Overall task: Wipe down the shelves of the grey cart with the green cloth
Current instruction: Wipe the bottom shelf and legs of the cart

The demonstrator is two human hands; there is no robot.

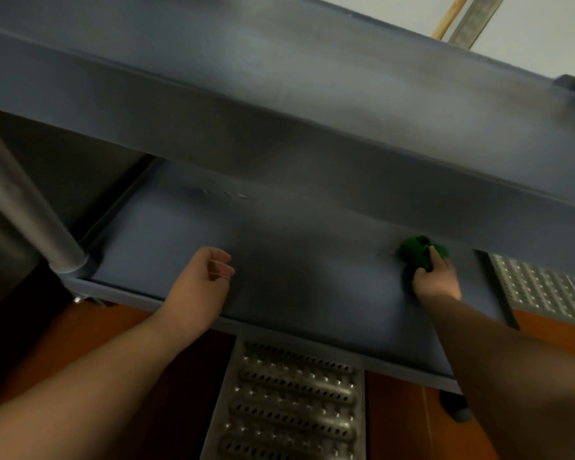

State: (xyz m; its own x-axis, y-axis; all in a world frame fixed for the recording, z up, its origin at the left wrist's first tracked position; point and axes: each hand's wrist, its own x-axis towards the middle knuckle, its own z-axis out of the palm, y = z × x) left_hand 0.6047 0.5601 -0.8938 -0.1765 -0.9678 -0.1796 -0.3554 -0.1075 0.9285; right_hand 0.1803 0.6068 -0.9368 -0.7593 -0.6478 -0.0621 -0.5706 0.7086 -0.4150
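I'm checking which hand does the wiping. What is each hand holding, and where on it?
The right hand grips the bunched green cloth at its near side, against the lower shelf. The left hand holds nothing, fingers loosely curled.

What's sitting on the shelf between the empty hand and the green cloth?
Nothing: the head view shows only bare lower shelf between the left hand and the green cloth.

Right hand point(436, 283) gripping bunched green cloth point(418, 252) on lower grey cart shelf point(279, 260), right of centre; left hand point(202, 280) loosely curled mid-frame.
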